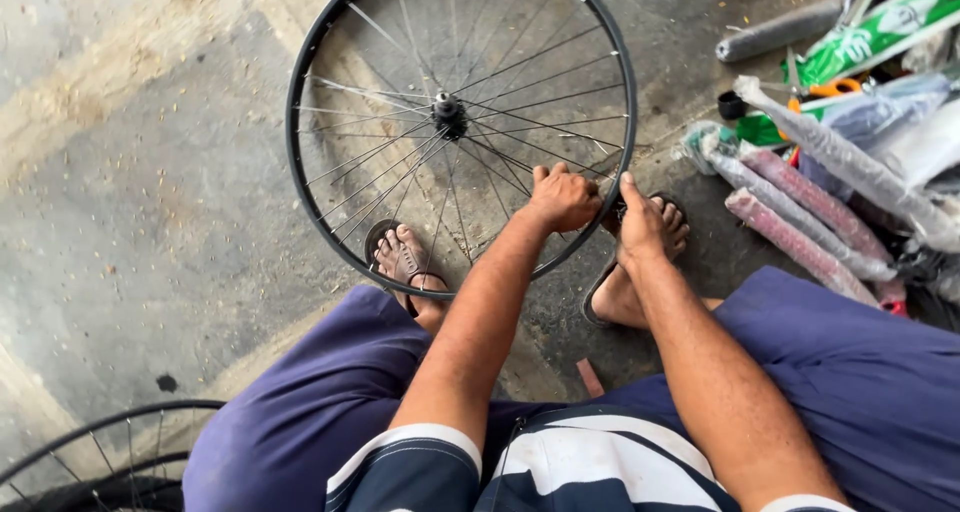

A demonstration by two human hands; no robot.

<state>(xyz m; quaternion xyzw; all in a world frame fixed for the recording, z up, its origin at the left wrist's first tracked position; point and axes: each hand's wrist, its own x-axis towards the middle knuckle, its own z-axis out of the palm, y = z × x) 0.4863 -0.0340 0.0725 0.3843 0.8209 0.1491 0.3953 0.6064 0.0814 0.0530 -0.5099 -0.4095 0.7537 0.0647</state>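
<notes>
1. The bicycle wheel (460,112) stands upright on the concrete floor (150,172), directly in front of the seated person and between the two sandalled feet. Its dark rim carries thin wire spokes that run to a black hub (447,107) at the centre.
2. The left hand (563,198) is closed in a fist over the lower right stretch of the rim, knuckles up, fingers curled round the rim edge among the spokes.
3. The right hand (640,222) rests just beside the left, touching the same part of the rim from the outer side. Its thumb points up along the rim; the remaining fingers are folded down behind the rim, and whether they pinch anything cannot be told.
4. The left foot (402,257), in a dark sandal, sits behind the spokes at the wheel's lower edge. The right foot (662,227) sits just outside the rim, partly covered by the right hand.
5. The person wears blue shorts (300,412) and a navy and white striped shirt (590,467).
6. A heap of plastic-wrapped long parts (800,217) lies on the floor to the right, with green packaging (880,32) and orange-handled scissors (830,89) behind it.
7. A second spoked wheel (90,457) shows in part at the lower left corner, well apart from both hands.
</notes>
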